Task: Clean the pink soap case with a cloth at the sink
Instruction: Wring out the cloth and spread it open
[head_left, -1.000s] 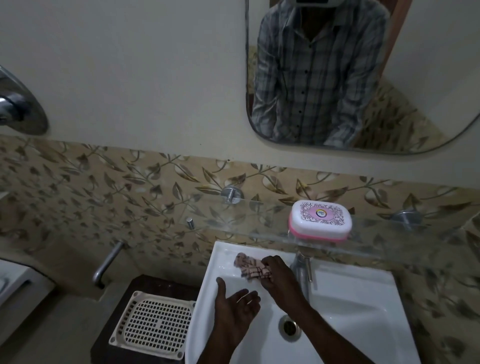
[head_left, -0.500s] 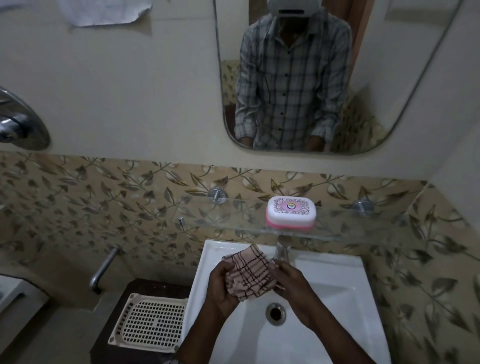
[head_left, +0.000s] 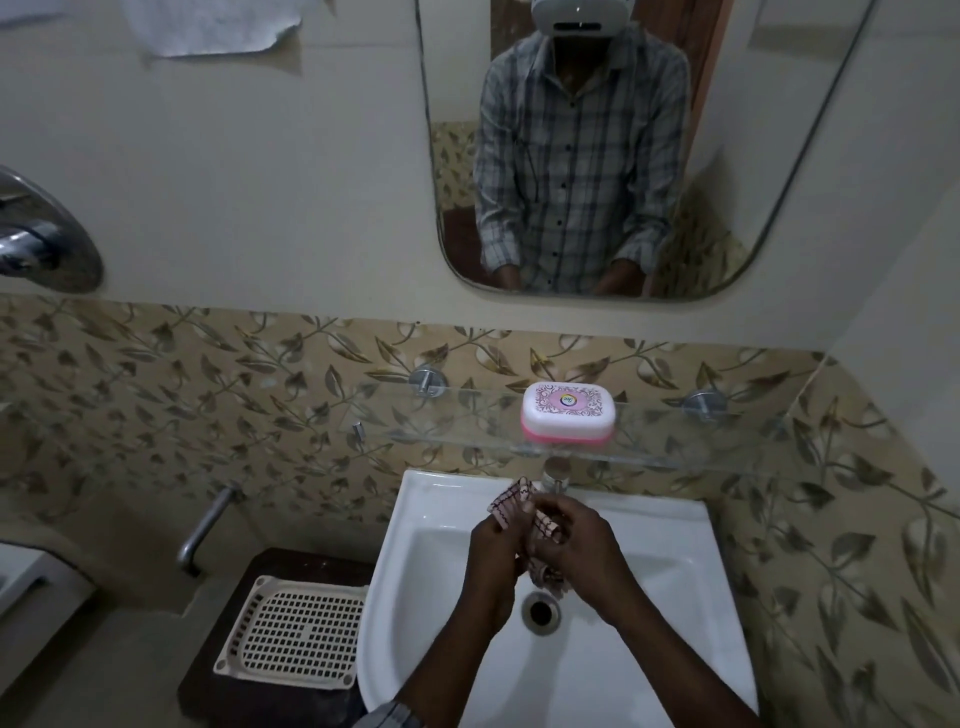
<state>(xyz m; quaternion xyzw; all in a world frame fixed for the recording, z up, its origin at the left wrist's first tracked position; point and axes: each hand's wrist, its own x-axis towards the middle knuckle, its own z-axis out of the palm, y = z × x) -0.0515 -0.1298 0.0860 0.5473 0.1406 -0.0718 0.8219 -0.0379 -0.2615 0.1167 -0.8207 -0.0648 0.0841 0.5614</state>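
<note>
Left hand (head_left: 496, 545) and right hand (head_left: 582, 540): fingers curled closed around a bunched checked cloth (head_left: 511, 501), held over the white sink (head_left: 415, 571). Pink soap case (head_left: 569, 414): lid shut; standing on glass shelf (head_left: 467, 431) above.

Dim, soft focus, wide-angle edge warp.

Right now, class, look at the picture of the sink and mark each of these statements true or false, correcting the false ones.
1. The soap case lies in the sink. False: it sits closed on the glass shelf.
2. Both the left hand and the right hand grip the cloth. True.
3. The cloth is plain white. False: it is checked.
4. A perforated tray lies left of the sink. True.
</note>
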